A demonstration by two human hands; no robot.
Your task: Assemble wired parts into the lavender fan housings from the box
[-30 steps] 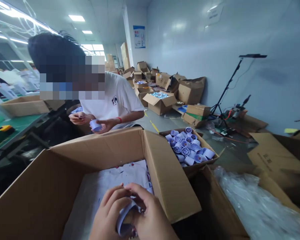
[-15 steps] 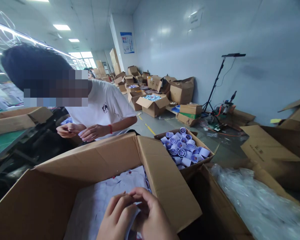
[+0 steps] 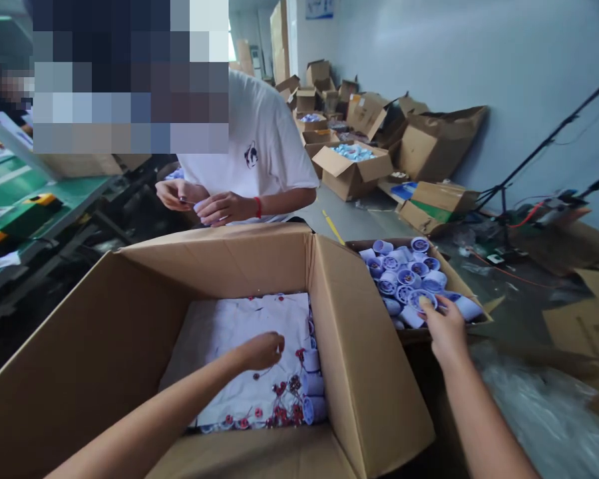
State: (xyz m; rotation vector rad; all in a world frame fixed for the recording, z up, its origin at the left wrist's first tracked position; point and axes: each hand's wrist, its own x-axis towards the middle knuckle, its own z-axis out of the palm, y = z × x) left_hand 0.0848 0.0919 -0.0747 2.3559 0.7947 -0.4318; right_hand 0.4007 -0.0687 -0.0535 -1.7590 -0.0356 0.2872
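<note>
My left hand (image 3: 262, 350) reaches down into the big open cardboard box (image 3: 130, 319), fingers pinched together just above a white sheet (image 3: 239, 332) strewn with small red-and-dark parts (image 3: 284, 392). What the pinch holds is too small to make out. My right hand (image 3: 442, 326) stretches out to the smaller box (image 3: 474, 319) of pale blue cylindrical caps (image 3: 404, 273); its fingers rest on the caps at the near edge. A few blue caps (image 3: 312, 386) also lie along the right inner wall of the big box.
A person in a white T-shirt (image 3: 259, 153) sits across the big box, both hands (image 3: 204, 203) on a small part. A green-topped bench (image 3: 24, 206) runs on the left. More cardboard boxes (image 3: 352, 173) line the wall; a stand and cables (image 3: 524, 199) sit right; a plastic bag (image 3: 549, 412) lies near right.
Both hands were together at the bottom edge, folded around a pale blue cap. Now they are apart: left deep in the big box, right out at the cap box. The view tilted down.
</note>
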